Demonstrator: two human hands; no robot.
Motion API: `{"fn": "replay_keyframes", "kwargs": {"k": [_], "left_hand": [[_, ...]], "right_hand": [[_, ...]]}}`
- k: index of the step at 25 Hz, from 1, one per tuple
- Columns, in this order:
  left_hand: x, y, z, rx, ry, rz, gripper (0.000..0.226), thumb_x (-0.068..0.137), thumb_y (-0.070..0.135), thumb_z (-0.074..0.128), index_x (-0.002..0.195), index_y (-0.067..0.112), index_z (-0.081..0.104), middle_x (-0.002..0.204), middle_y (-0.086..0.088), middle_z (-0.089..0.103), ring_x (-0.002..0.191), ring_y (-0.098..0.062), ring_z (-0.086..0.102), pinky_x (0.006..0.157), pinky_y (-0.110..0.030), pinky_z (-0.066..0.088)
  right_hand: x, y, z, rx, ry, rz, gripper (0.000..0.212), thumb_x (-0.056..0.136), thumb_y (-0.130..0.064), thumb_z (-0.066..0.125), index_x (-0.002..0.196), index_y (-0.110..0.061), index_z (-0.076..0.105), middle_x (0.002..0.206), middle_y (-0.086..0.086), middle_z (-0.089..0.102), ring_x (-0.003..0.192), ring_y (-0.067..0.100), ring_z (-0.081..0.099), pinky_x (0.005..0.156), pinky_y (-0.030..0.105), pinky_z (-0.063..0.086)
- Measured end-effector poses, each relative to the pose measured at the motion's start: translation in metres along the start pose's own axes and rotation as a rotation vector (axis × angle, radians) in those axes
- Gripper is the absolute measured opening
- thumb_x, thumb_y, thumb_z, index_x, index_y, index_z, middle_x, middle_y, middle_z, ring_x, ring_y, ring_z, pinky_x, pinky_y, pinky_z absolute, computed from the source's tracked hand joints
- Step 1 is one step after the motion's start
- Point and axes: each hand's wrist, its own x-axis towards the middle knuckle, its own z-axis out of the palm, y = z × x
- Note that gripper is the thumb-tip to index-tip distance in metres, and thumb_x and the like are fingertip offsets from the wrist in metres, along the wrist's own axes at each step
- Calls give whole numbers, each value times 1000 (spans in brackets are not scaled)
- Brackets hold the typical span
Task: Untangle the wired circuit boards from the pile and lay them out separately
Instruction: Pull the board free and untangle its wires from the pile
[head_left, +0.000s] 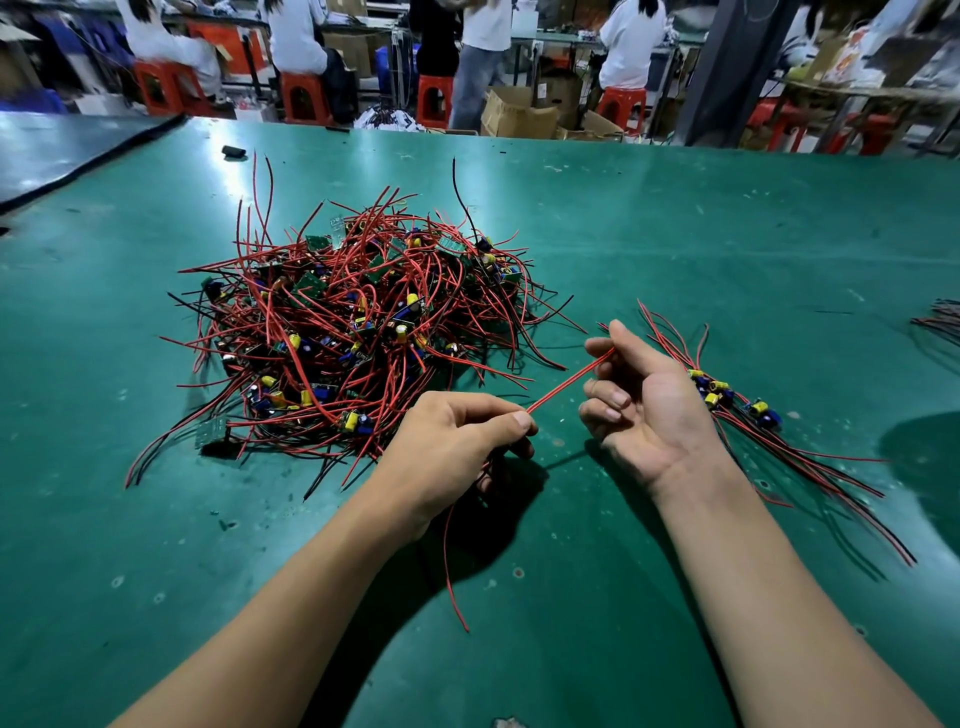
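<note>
**Left hand (457, 441) and right hand (641, 402) share one red wire (569, 378)**

Left thumb and forefinger pinch the wire, other fingers curled under; a loose tail hangs below toward the tabletop (675, 218). Right hand lies palm up, fingers half curled, nipping the wire's far end. The tangled pile (358, 322) sits just beyond the left hand; separated boards (737, 400) lie behind the right.

Electronics factory: green workbench (675, 234), workers on stools (304, 96).

left hand (457, 441) pinching, right hand (647, 408) palm-up, pinching
</note>
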Motion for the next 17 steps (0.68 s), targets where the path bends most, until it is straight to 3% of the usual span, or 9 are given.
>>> {"fn": "replay_keyframes", "kwargs": {"k": [3,5,7,9,11,13,15,17], "left_hand": [[1,0,0,37,-26,3,11,88,18,71,81,13,79,76,-6,75,65,-19,62,55,-24,48],[1,-1,-2,73,0,23,10,87,17,72,81,14,79,77,-4,76,68,-11,66,63,-18,50],[0,-1,-4,39,42,23,9,87,15,72,82,12,79,78,-5,76,65,-7,66,60,-13,50],[0,0,-4,-61,68,-14,11,89,14,69,83,9,78,77,-8,75,58,-15,63,52,-20,51],[-1,3,-3,-147,75,-36,15,91,13,66,83,9,78,75,-9,74,51,-18,59,47,-23,50],[-2,4,-2,-197,76,-35,19,92,12,64,80,13,79,73,-8,73,49,-16,60,45,-22,50],[-3,6,-3,-220,79,-36,24,92,8,63,77,16,80,73,-4,74,54,-12,64,47,-19,52],[-2,6,-4,-239,52,-43,24,91,4,62,78,13,80,77,-4,75,59,-13,67,49,-19,53]], "right_hand": [[2,-3,-2,103,-27,71,39,95,-25,61,60,-8,65,57,-4,41,35,5,28,32,16,22],[3,1,-3,50,-20,43,36,95,-27,63,65,-8,66,58,-4,43,36,5,28,33,16,22],[4,5,-5,-102,-2,-33,35,93,-37,66,71,-11,72,59,-6,48,39,5,30,36,16,24],[3,10,-5,-278,-24,-86,36,82,-48,72,81,-13,76,63,-8,54,44,5,33,39,17,26],[-1,17,-4,-471,-110,-82,44,71,-50,76,92,-11,78,69,-8,59,46,5,39,40,17,30],[-9,28,1,-597,-286,-7,38,74,-45,77,96,-13,79,74,-4,67,50,6,52,43,17,40],[-15,37,6,-577,-419,63,31,81,-37,74,100,-13,79,83,5,74,62,11,66,55,20,54],[-16,38,8,-517,-435,68,26,86,-29,72,103,-10,79,87,8,75,67,12,68,60,20,55]]}}
